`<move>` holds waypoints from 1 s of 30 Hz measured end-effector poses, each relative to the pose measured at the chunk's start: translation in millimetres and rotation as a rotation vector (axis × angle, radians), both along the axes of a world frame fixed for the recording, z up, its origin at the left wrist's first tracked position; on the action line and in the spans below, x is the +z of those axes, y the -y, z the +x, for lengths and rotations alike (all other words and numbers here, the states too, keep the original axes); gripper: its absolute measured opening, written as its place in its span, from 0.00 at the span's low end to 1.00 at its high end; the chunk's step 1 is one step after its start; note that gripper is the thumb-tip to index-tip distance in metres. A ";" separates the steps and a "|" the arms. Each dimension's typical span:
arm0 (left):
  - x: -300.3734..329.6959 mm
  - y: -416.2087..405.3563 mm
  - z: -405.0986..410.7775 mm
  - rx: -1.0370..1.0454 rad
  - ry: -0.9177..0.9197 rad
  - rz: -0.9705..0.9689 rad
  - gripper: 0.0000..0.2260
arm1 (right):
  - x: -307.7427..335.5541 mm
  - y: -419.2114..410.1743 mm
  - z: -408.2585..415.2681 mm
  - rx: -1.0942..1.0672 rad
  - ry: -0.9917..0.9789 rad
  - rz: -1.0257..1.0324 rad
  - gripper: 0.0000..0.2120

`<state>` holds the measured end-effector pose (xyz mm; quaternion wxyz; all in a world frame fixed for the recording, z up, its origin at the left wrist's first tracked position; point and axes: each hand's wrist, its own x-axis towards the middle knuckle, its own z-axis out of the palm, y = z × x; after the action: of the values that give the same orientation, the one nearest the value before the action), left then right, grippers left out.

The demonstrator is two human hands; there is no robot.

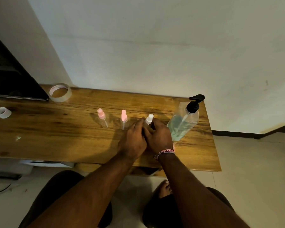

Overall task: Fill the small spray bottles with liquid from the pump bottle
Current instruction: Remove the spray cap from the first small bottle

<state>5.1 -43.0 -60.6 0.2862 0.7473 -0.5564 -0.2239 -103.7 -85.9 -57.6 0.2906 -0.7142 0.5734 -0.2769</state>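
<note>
Bottles first: three small spray bottles in a row on the wooden bench (39, 129), two pink-capped (102, 118) (124, 120) and one white-capped bottle (149, 119), plus one pump bottle (183, 120) just right of them. Left hand (132, 139) and right hand (158, 137) both curl around the white-capped bottle, hiding its body. Two tape rolls (60, 92) (2, 112) sit far left, pale wall behind.

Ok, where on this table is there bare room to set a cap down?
Bare wood lies between the small tape ring and the left pink spray bottle, and along the near edge. It is crowded from the hands to the pump bottle.
</note>
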 end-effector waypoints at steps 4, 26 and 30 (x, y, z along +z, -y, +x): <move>6.5 -9.6 2.3 0.026 -0.027 -0.029 0.24 | 10.9 -11.1 2.4 0.022 0.052 -0.021 0.11; 4.9 -13.4 19.7 -0.019 -0.179 -0.099 0.09 | 17.5 2.6 -7.6 -0.054 0.422 -0.021 0.08; 2.6 -12.6 31.5 -0.054 -0.294 -0.073 0.10 | 16.5 1.8 -3.1 -0.016 0.414 -0.041 0.08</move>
<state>36.6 -30.4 -58.0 0.3855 0.6803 -0.5360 -0.3183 -106.8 -87.7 -41.1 0.3855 -0.6434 0.5013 -0.4315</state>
